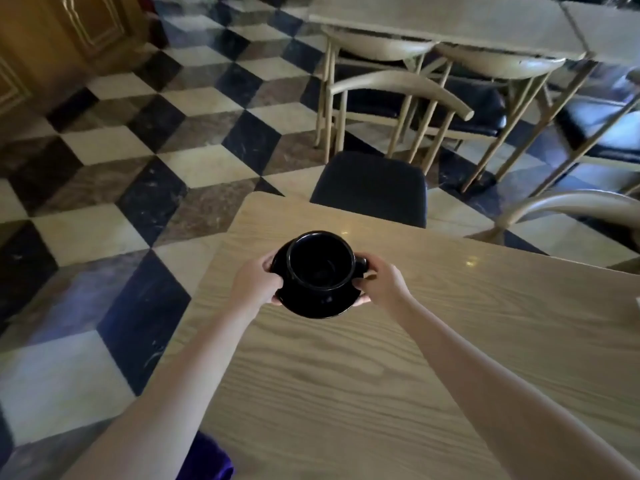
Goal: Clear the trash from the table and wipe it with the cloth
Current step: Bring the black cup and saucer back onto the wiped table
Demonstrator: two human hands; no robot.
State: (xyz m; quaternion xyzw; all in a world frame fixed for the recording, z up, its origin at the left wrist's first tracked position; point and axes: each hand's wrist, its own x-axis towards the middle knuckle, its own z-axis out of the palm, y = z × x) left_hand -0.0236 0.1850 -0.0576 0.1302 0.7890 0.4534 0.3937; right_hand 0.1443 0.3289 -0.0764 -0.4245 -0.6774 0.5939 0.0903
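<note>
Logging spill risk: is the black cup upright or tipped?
Upright: the black cup sits mouth-up on its saucer, held by the left hand and right hand.

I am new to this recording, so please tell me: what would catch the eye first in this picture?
First, the black cup on its black saucer, held over the wooden table near its far left corner by the left hand and the right hand, one at each side. Next, the checkered floor on the left, and a dark chair seat just beyond the table.
</note>
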